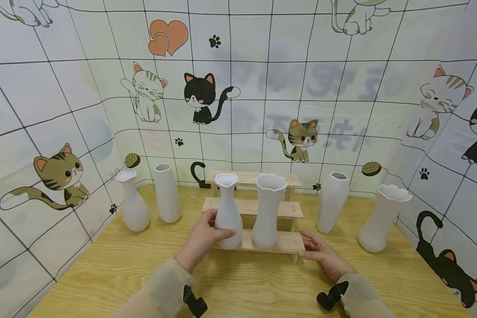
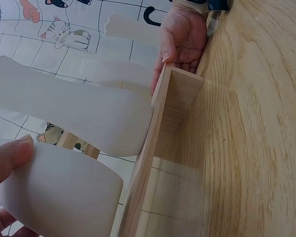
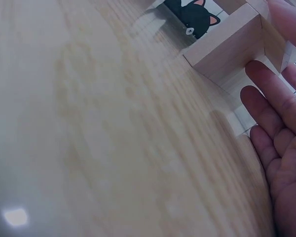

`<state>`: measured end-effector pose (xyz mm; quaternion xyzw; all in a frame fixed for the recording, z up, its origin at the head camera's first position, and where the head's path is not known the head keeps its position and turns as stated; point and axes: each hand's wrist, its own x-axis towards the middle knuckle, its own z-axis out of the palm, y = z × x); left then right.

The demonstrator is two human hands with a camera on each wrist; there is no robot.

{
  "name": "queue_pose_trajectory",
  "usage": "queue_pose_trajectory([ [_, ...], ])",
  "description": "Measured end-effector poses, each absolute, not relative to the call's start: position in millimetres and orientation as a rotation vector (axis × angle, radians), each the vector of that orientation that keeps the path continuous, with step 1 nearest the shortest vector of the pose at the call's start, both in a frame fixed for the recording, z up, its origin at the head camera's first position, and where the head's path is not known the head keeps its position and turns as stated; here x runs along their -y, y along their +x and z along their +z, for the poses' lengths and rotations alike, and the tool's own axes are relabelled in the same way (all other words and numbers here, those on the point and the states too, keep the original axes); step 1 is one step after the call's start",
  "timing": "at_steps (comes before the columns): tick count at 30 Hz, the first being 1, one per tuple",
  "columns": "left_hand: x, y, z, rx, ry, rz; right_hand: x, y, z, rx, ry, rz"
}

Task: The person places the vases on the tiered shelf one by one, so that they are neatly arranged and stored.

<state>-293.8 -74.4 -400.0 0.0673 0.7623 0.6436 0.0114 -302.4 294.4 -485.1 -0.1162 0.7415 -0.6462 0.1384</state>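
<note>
My left hand point(image 1: 204, 238) grips a white narrow-necked vase point(image 1: 227, 216) with a wavy rim, thumb across its front. The vase stands upright at the left part of the lowest step of a three-tier wooden stand point(image 1: 246, 246). Beside it, on the same step, is a white vase with a flared scalloped mouth point(image 1: 267, 212). At the step's right end my right hand point(image 1: 322, 256) holds the board by its edge between thumb and index finger; the other fingers point(image 3: 266, 113) hang loosely curved beside the stand's leg. The left wrist view shows both vase bodies close up.
Two white vases, one bulbous point(image 1: 135, 207) and one slim point(image 1: 168, 194), stand left on the wooden table point(image 1: 238, 291). Right of the stand are an angular white vase point(image 1: 331, 205) and a scalloped one point(image 1: 381, 221). Cat-printed cloth point(image 1: 250, 88) surrounds the table's back and sides.
</note>
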Motion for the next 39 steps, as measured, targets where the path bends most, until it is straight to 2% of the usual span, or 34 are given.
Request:
queue_pose_trajectory([
  [39,56,-304,-406,-2.419,0.273,1.939,-293,-301,-483,-2.137,-0.299,-1.894],
])
